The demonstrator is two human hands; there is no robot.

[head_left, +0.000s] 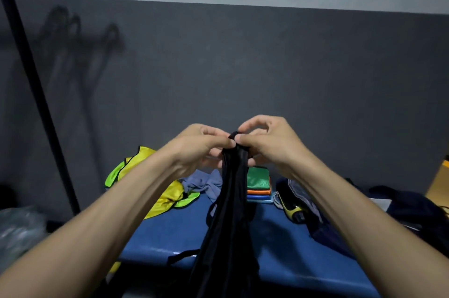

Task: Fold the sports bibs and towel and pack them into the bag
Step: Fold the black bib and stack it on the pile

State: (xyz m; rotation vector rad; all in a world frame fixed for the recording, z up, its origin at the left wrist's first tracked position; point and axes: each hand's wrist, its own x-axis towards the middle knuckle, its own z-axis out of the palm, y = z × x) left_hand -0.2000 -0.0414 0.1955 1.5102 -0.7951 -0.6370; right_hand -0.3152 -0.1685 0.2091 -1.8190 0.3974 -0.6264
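Note:
A black sports bib (230,205) hangs in a long bunch above the blue bench (165,237). My left hand (201,147) and my right hand (264,142) pinch its top edge together, fingertips nearly touching. Behind my left forearm lie loose yellow and lime green bibs (136,171). A crumpled grey-blue towel (201,183) sits beside them. A folded stack with a green piece on top (258,177), orange and blue ones under it, rests at the back of the bench. A dark navy bag (413,210) lies at the right.
A black and yellow object (292,210) lies by the bag with dark cloth around it. A black pole (36,93) leans at the left. Clear plastic (17,227) sits at the lower left. The dark grey wall (243,66) stands directly behind the bench.

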